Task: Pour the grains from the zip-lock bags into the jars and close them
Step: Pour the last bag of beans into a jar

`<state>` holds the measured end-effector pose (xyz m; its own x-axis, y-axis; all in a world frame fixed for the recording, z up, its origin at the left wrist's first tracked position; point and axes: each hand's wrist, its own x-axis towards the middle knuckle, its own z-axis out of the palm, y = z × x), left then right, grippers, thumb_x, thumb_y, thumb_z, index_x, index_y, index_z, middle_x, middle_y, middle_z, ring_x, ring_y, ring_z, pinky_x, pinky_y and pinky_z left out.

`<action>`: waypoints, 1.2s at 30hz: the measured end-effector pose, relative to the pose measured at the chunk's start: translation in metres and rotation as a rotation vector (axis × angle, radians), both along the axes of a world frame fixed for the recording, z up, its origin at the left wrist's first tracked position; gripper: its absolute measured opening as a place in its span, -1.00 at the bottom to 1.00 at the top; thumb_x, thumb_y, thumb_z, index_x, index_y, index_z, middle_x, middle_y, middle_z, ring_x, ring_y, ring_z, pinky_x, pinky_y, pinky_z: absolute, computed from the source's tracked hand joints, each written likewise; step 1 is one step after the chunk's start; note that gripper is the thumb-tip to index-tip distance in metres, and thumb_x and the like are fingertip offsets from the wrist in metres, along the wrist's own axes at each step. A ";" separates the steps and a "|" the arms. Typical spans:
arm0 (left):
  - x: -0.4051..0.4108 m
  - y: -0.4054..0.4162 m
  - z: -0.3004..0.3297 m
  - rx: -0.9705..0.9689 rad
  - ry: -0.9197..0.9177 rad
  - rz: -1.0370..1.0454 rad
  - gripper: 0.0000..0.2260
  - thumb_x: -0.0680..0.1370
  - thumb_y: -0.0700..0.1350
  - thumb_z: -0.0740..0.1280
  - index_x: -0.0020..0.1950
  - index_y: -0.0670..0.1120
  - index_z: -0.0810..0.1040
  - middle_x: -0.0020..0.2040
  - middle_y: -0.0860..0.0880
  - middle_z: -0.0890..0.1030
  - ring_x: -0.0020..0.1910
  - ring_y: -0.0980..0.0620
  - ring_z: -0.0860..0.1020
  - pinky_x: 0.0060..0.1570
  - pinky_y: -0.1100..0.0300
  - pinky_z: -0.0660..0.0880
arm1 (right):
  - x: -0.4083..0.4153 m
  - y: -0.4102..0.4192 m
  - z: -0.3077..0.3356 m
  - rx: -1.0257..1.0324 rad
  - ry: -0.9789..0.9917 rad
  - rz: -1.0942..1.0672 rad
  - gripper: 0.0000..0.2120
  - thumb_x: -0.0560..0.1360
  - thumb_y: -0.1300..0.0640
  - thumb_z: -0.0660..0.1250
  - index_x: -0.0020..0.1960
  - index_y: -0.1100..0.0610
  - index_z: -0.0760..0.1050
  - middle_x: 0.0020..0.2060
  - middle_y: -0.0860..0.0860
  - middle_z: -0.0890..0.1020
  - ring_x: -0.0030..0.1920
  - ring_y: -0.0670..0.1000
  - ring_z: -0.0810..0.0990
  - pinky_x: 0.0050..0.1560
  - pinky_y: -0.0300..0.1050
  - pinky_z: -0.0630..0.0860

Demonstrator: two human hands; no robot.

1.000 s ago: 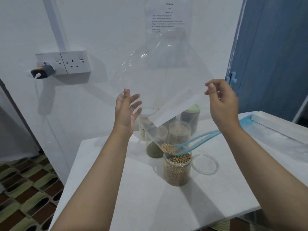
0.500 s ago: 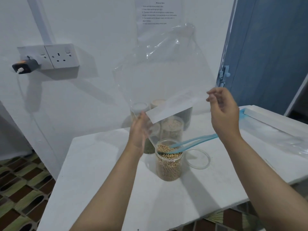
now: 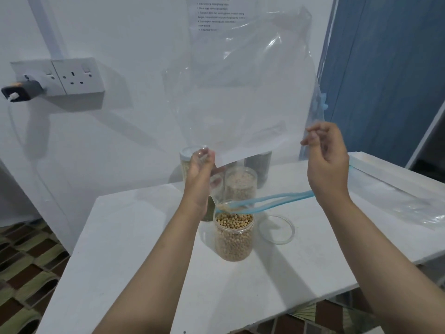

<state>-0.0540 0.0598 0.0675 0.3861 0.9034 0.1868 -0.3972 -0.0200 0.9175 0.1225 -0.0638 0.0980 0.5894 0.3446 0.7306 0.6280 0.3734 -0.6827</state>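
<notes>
I hold the upended zip-lock bag (image 3: 240, 97) over the open jar (image 3: 234, 233), left hand (image 3: 201, 172) and right hand (image 3: 325, 162) each pinching its film; it looks emptied, the jar full; the lid (image 3: 276, 229) just beside the jar still needs fitting.

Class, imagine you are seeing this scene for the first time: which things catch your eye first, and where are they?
A big clear zip-lock bag hangs upturned at centre, held by the left hand and right hand. Its blue zip mouth sits over an open jar of beans on the white table. The jar's lid lies just right of it.
</notes>
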 end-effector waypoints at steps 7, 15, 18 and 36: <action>0.005 -0.005 0.002 0.040 0.010 0.013 -0.96 0.64 0.01 0.23 0.08 0.16 0.43 -0.06 0.17 0.57 -0.03 0.01 0.58 0.17 0.00 0.45 | 0.006 0.000 -0.009 0.019 0.044 -0.004 -0.80 0.67 0.19 0.17 -0.02 -0.10 0.41 -0.19 -0.15 0.52 -0.12 -0.15 0.55 -0.03 -0.35 0.42; 0.011 -0.003 0.007 0.095 0.038 -0.009 -0.92 0.65 0.04 0.22 0.13 0.14 0.43 0.07 0.10 0.61 -0.14 0.13 0.64 0.10 0.04 0.46 | 0.016 0.007 -0.011 0.027 0.074 0.007 -0.90 0.66 0.20 0.17 0.03 0.08 0.44 -0.20 -0.16 0.51 -0.13 -0.14 0.54 -0.03 -0.33 0.42; 0.011 -0.001 0.003 0.075 0.037 -0.021 -0.88 0.64 0.06 0.23 0.17 0.13 0.43 0.13 0.06 0.61 -0.06 0.06 0.63 0.10 0.03 0.46 | 0.017 0.010 -0.010 -0.008 0.083 0.011 -0.88 0.65 0.21 0.17 0.01 0.05 0.45 -0.20 -0.14 0.52 -0.15 -0.16 0.54 -0.06 -0.35 0.41; 0.017 0.006 0.006 0.085 0.010 -0.021 -0.84 0.65 0.03 0.21 0.20 0.06 0.43 0.05 0.08 0.59 -0.20 0.17 0.65 0.00 0.14 0.49 | 0.029 0.023 -0.009 -0.039 0.102 0.078 -0.82 0.65 0.16 0.17 -0.04 -0.08 0.47 -0.29 -0.17 0.55 -0.15 -0.08 0.53 -0.03 -0.24 0.41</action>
<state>-0.0374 0.0662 0.0740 0.4067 0.8761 0.2588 -0.3895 -0.0900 0.9166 0.1516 -0.0410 0.0887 0.6301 0.4191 0.6537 0.5249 0.3905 -0.7563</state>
